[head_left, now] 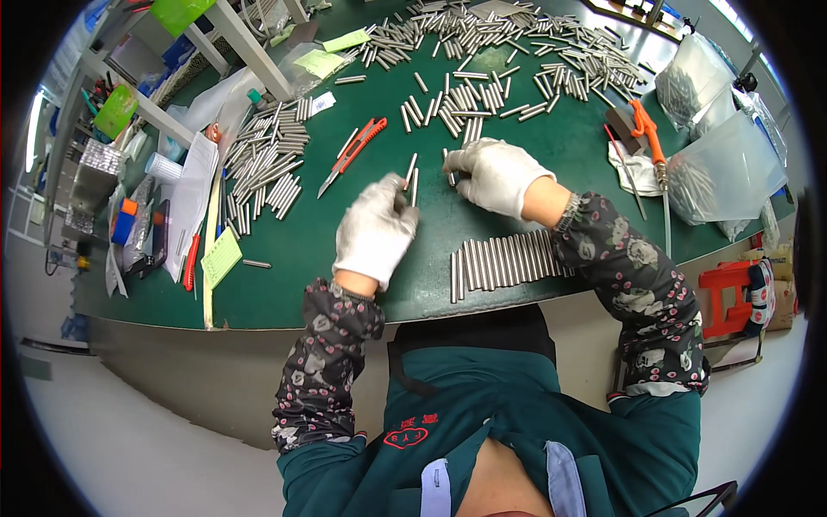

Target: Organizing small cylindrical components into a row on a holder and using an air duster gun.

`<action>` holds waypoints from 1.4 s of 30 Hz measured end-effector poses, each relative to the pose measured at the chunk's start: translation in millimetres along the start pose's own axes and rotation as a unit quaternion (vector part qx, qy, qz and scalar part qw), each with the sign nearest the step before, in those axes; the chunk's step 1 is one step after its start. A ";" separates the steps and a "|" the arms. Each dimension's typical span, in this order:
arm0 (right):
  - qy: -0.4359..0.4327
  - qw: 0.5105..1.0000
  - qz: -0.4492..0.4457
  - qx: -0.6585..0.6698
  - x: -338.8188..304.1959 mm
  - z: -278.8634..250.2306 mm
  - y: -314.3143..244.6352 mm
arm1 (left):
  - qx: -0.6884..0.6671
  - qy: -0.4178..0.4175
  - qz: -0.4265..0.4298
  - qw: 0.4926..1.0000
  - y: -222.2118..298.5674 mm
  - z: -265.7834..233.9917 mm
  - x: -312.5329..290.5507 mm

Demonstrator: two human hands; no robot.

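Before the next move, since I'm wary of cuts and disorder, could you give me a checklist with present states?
1. Left hand and right hand gloved: ok.
2. Orange utility knife apart from both hands: ok.
3. Knife blade covered: not ok, it shows bare.
4. Pin at the left hand firmly gripped: cannot tell.
5. Row of pins side by side: ok where visible.

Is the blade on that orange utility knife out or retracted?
Out: the metal blade projects from the lower-left end of the orange utility knife.

2 gloved hands (375, 228), 2 floral sleeves (323, 370), countless metal pins (493, 263)
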State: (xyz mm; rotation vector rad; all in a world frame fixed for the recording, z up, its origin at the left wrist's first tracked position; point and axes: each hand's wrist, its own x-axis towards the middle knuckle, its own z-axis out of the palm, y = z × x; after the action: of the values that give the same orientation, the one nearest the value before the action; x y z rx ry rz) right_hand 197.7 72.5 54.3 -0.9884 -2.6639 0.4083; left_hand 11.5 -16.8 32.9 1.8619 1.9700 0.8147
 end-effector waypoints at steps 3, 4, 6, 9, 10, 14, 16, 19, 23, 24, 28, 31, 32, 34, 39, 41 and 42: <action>-0.029 0.995 0.095 -0.003 16.1 1.8 -9.0 | 0.095 0.015 -0.002 0.995 -0.9 4.8 18.5; -0.049 0.988 0.144 -0.012 19.5 0.9 -14.5 | 0.125 0.028 -0.001 0.992 -0.8 9.5 21.2; -0.058 0.976 0.206 -0.034 23.6 1.3 -20.0 | 0.157 0.026 -0.024 0.987 6.1 13.1 26.2; -0.059 0.975 0.210 -0.042 30.2 6.9 -16.9 | 0.166 0.000 -0.055 0.985 5.2 13.7 32.5; -0.086 0.974 0.203 -0.048 28.9 4.3 -15.0 | 0.171 0.011 -0.044 0.984 4.7 12.1 31.2; -0.078 0.996 -0.007 -0.048 17.5 14.6 -1.9 | 0.181 -0.010 -0.055 0.982 5.0 6.2 21.5; -0.094 0.992 -0.075 -0.044 15.2 12.6 -11.6 | 0.185 -0.031 -0.061 0.980 3.4 -0.2 10.5; -0.110 0.979 -0.169 -0.028 10.0 17.2 -21.0 | 0.180 -0.058 -0.055 0.980 7.8 -6.2 -8.6; -0.112 0.989 -0.092 0.036 5.9 17.2 -26.9 | 0.166 -0.071 -0.035 0.983 5.3 -10.4 -33.3; -0.104 0.992 -0.062 0.037 4.9 19.5 -23.0 | 0.116 -0.062 -0.013 0.991 2.2 -10.0 -37.2; -0.112 0.991 -0.049 0.055 3.5 28.0 -21.4 | 0.055 -0.069 0.014 0.996 3.8 -13.8 -46.0; -0.095 0.988 -0.097 0.071 -3.8 31.3 -26.9 | 0.058 -0.083 0.042 0.994 9.3 -16.0 -52.8; -0.130 0.984 -0.104 0.060 -4.3 28.9 -31.2 | 0.066 -0.093 0.060 0.992 11.3 -17.5 -55.9; -0.208 0.972 -0.095 0.056 -7.9 21.2 -38.4 | 0.046 -0.107 0.069 0.991 12.4 -17.1 -64.1; -0.014 0.993 -0.111 0.038 -29.4 -8.3 -32.7 | -0.002 -0.061 0.127 0.990 13.0 -17.2 -66.7; 0.058 0.992 -0.091 0.058 -50.1 -20.0 -15.5 | 0.056 -0.043 0.207 0.976 15.5 -14.4 -62.4; 0.051 0.995 -0.058 0.057 -60.9 -24.0 -9.8 | 0.095 -0.036 0.243 0.965 17.2 -11.3 -63.3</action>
State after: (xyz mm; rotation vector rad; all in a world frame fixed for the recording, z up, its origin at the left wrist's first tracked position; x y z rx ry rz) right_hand 244.7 28.8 70.7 -0.7953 -2.5601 0.4649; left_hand 25.6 -81.2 42.2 2.5036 1.6122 0.6809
